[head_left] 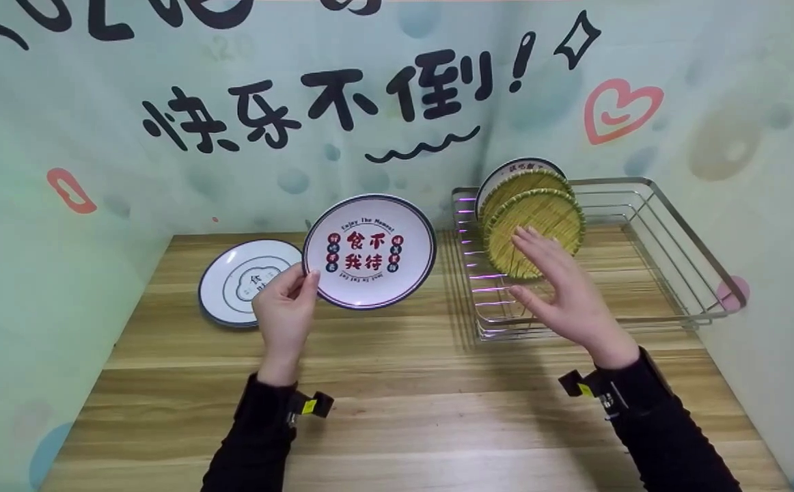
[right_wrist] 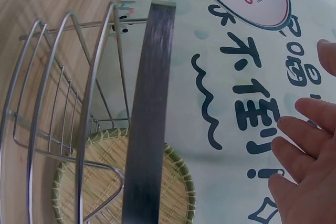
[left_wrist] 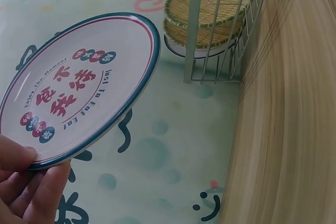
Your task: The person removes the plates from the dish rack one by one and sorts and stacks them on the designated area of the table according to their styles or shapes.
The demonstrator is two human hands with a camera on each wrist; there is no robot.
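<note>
Beyond the black fabric sleeves point(head_left: 253, 437), the round white blue-rimmed plate point(head_left: 370, 251), pinched above the wooden surface point(head_left: 431, 417) by the left fingers point(head_left: 309, 287), is best gripped firmly, the right fingers point(head_left: 547, 253) being spread and empty.

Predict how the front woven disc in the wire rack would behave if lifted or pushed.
The front woven disc is probably light for its size, since it looks woven from thin strips. It is likely fairly stiff, standing on edge without visible sagging. Being round, it might roll or tip if pushed, though the wire rack could limit that.
</note>
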